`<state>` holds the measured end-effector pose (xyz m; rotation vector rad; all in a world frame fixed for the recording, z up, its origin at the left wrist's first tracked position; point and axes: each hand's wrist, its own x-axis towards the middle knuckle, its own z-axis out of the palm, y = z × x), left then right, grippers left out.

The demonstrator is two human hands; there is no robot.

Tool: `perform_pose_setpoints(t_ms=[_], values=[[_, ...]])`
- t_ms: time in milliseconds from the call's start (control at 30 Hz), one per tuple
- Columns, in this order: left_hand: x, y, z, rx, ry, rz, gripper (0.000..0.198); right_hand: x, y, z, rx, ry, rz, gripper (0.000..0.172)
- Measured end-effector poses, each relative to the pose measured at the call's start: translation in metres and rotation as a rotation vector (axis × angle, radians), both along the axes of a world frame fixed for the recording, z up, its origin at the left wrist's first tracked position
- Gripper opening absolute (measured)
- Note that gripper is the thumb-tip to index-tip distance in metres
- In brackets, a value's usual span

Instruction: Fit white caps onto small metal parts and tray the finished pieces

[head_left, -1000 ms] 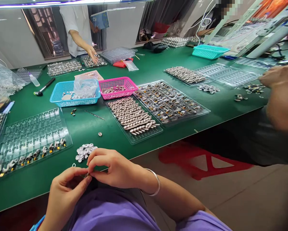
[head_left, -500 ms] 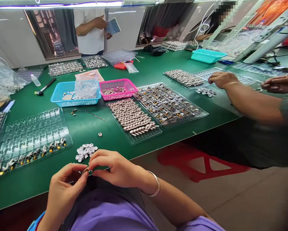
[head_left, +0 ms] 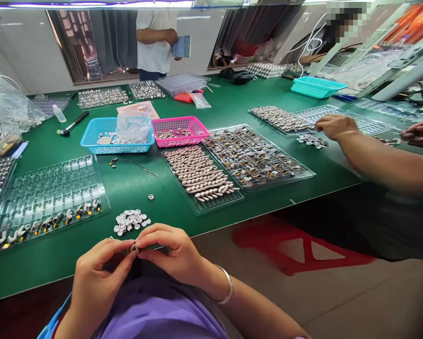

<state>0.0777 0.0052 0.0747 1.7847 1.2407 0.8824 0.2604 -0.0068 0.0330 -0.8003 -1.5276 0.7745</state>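
Note:
My left hand [head_left: 100, 270] pinches a small round metallic part [head_left: 135, 248] between thumb and forefinger. On its other side, my right hand [head_left: 174, 252] grips the same part with its fingertips; its exact kind is too small to make out. Just beyond my hands lies a pile of round white caps [head_left: 131, 220]. A single small metal cup [head_left: 151, 197] sits farther out on the green table [head_left: 133, 186]. To the left, a clear tray [head_left: 56, 188] bears a row of small dark-and-yellow assemblies along its near side.
A blue basket [head_left: 117, 148] and a pink basket [head_left: 183, 139] stand mid-table. Right of them are a tray of beige parts [head_left: 200, 174] and a tray of assemblies [head_left: 257, 153]. A thin pointed tool [head_left: 145, 169] and a hammer [head_left: 73, 123] lie about. At right, a co-worker's arm [head_left: 370, 153] reaches over the table.
The view has shifted slightly, so the table's things sit farther right. My fingertips have drawn closer together around the small part. The standing person has lowered the blue booklet a little.

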Motion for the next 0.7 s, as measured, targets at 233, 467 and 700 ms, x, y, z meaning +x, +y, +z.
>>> perform_pose_setpoints(t_ms=[233, 467, 700], values=[[-0.008, 0.002, -0.002, -0.086, -0.045, -0.036, 0.012, -0.002, -0.004, 0.002, 0.045, 0.011, -0.025, 0.007], [-0.006, -0.001, -0.002, -0.364, -0.209, 0.011, 0.020, -0.005, -0.010, 0.001, 0.110, -0.031, -0.131, 0.012], [-0.006, 0.001, -0.004, -0.683, -0.335, -0.103, 0.029, -0.007, -0.011, 0.001, 0.114, 0.001, -0.121, 0.010]])
